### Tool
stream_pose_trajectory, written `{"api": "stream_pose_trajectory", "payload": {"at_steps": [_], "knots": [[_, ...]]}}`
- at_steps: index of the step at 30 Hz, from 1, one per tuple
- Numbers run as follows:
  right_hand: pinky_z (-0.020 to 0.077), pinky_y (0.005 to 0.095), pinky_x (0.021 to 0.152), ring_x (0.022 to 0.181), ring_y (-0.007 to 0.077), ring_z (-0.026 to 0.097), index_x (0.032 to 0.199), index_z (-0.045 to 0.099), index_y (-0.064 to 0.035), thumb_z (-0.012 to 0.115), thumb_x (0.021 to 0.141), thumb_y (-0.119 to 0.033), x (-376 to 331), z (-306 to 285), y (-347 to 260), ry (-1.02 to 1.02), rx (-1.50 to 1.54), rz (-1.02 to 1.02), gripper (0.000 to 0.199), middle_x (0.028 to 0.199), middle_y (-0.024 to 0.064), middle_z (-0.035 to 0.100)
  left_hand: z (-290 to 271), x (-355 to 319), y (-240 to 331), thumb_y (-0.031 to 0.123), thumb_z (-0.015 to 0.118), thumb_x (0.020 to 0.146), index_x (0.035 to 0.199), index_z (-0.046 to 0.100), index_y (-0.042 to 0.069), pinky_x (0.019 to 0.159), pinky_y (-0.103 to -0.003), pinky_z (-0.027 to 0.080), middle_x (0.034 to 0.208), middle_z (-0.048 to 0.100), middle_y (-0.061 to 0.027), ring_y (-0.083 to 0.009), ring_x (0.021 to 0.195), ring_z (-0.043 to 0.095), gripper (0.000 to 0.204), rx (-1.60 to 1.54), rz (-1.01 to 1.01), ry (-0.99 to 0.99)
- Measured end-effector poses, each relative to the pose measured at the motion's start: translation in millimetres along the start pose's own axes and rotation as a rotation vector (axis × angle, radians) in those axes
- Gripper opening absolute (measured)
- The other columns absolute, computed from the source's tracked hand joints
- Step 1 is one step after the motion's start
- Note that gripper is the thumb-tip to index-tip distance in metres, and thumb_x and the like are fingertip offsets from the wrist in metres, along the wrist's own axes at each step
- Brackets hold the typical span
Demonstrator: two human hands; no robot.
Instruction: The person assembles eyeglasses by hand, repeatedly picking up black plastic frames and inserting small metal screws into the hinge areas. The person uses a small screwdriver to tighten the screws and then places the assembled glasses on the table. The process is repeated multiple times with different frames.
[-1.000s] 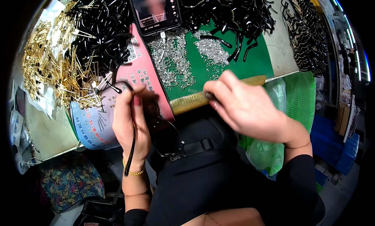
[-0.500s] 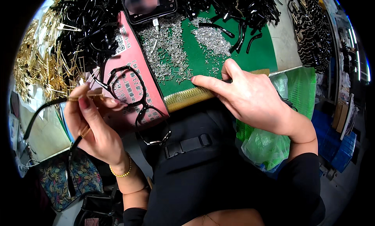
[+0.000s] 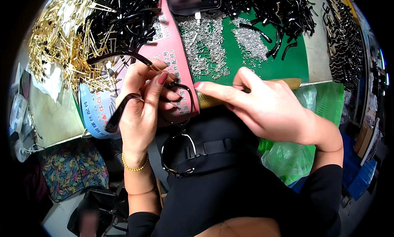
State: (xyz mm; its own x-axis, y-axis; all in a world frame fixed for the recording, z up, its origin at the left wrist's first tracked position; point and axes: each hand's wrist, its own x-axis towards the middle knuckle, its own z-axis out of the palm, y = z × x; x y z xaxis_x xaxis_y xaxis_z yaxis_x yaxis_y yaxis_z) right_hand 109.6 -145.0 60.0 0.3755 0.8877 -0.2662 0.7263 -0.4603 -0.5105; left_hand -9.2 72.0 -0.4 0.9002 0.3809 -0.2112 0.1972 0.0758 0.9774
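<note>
A black eyeglass frame point(image 3: 163, 157) hangs from my left hand point(image 3: 141, 101), whose fingers are closed around it. One black temple point(image 3: 123, 52) juts out above that hand, and a second temple point(image 3: 118, 116) sticks out below it. One lens rim hangs in front of my dark clothing; my fingers partly hide the other. To the right of the frame, my right hand point(image 3: 271, 103) has its index finger stretched left and the other fingers curled. Whatever its fingertips may hold is too small to make out. Silver screws point(image 3: 205, 44) lie spread behind it on the green mat point(image 3: 289, 64).
Gold metal parts point(image 3: 61, 40) and black temples point(image 3: 131, 19) are heaped at the far left. More black temples point(image 3: 271, 5) lie at the back right. A phone point(image 3: 195, 2) stands at the back with its cable plugged in. A green bag point(image 3: 328, 105) hangs at the table's right edge.
The view has shifted. My left hand has brought the glasses frame to the right, closer to my right hand. My right fingertip has come away from the screws toward the mat's front left corner.
</note>
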Motion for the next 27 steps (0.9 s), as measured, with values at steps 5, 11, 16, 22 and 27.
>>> {"api": "stream_pose_trajectory", "payload": {"at_steps": [5, 11, 16, 22, 27], "knots": [[0.0520, 0.0381, 0.050, 0.059, 0.0262, 0.060, 0.143, 0.055, -0.0330, 0.065, 0.084, -0.009, 14.5, 4.5, -2.2, 0.012, -0.111, -0.083, 0.065, 0.088, 0.0085, 0.052, 3.2, -0.1, 0.0, 0.008, 0.052, 0.105, 0.117, 0.054, 0.002, 0.061, -0.018, 0.054, 0.104, 0.070, -0.0093, -0.0078, 0.074, 0.066, 0.013, 0.044, 0.005, 0.009], [0.0512, 0.0372, 0.049, 0.063, 0.0259, 0.061, 0.142, 0.056, -0.0326, 0.065, 0.080, -0.007, 21.2, 8.1, 0.4, 0.033, -0.191, -0.113, 0.068, 0.088, 0.0091, 0.051, 6.0, -3.6, -9.7, -0.012, 0.061, 0.087, 0.103, 0.063, -0.004, 0.064, -0.026, 0.055, 0.093, 0.070, -0.0101, -0.0159, 0.069, 0.069, 0.017, 0.461, 0.335, 0.030], [0.0520, 0.0365, 0.050, 0.068, 0.0253, 0.063, 0.140, 0.059, -0.0307, 0.064, 0.079, -0.004, 25.4, 12.0, 2.5, 0.093, -0.200, -0.148, 0.066, 0.087, 0.0090, 0.051, 5.5, -0.1, -15.8, -0.004, 0.053, 0.100, 0.105, 0.064, 0.000, 0.059, -0.022, 0.049, 0.088, 0.067, -0.0040, -0.0089, 0.065, 0.060, 0.012, 0.534, 0.440, 0.032], [0.0524, 0.0351, 0.051, 0.070, 0.0238, 0.064, 0.137, 0.061, -0.0283, 0.065, 0.079, -0.004, 26.9, 15.7, 2.9, 0.112, -0.241, -0.167, 0.063, 0.086, 0.0086, 0.051, 4.2, -1.1, -11.8, -0.005, 0.052, 0.100, 0.106, 0.063, 0.000, 0.058, -0.023, 0.047, 0.084, 0.066, -0.0035, -0.0074, 0.062, 0.057, 0.013, 0.556, 0.347, 0.027], [0.0527, 0.0348, 0.051, 0.069, 0.0228, 0.064, 0.135, 0.063, -0.0271, 0.066, 0.078, -0.005, 30.1, 19.4, 1.0, 0.149, -0.259, -0.178, 0.060, 0.086, 0.0084, 0.052, 4.8, 1.9, -11.0, -0.002, 0.057, 0.099, 0.098, 0.061, 0.000, 0.054, -0.022, 0.046, 0.077, 0.064, -0.0024, -0.0050, 0.060, 0.056, 0.005, 0.341, 0.212, 0.047]]}}
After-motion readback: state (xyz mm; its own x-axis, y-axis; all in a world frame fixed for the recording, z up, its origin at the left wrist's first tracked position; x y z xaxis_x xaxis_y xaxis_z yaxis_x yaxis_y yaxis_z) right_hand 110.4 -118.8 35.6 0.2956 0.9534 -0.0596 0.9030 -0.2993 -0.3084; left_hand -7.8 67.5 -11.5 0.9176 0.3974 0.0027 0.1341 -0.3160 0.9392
